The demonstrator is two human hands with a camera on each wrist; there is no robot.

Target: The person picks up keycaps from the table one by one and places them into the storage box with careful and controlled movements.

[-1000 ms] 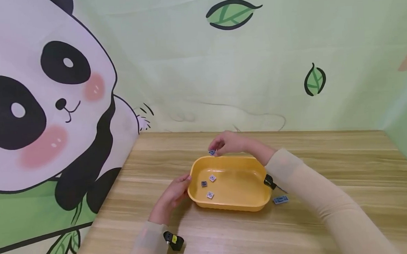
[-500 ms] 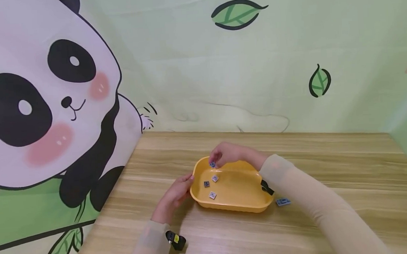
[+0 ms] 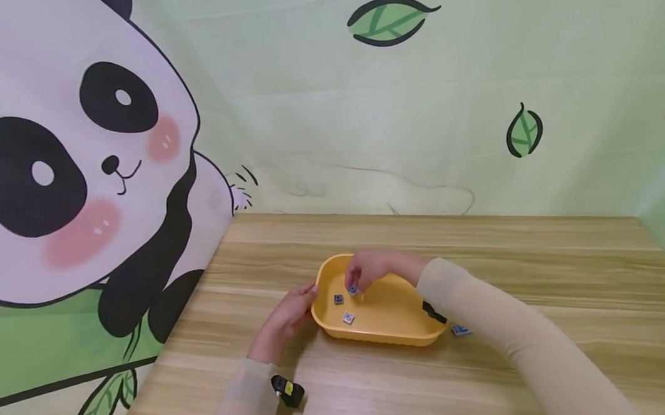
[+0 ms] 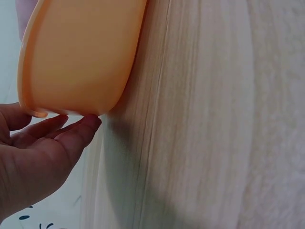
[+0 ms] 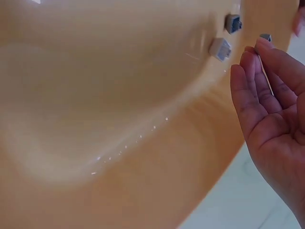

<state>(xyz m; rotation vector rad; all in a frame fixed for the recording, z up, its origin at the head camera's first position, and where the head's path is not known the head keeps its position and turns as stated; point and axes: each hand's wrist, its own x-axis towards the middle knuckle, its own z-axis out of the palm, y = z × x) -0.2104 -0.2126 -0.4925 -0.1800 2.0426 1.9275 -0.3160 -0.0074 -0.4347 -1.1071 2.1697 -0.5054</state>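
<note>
A small blue keycap (image 3: 353, 290) is pinched between the thumb and fingertips of my right hand (image 3: 369, 266), low inside the yellow plastic tray (image 3: 381, 336). In the right wrist view only an edge of the held keycap (image 5: 266, 36) shows. A dark keycap (image 3: 338, 299) and a white keycap (image 3: 348, 317) lie in the tray's left half. Another white one is hidden in the head view by the right hand and its keycap. My left hand (image 3: 290, 313) grips the tray's left end, thumb at the rim and fingers against the outer wall (image 4: 90, 119).
A longer blue keycap (image 3: 461, 330) lies on the wooden table (image 3: 538, 259) just right of the tray, partly behind the right sleeve. Black wrist cameras sit on both sleeves. A panda-printed cloth (image 3: 282, 110) stands behind the table.
My right hand has come down from above the tray's far rim into its left half, still pinching the blue keycap. The left hand keeps its hold on the tray. The head view has shifted slightly.
</note>
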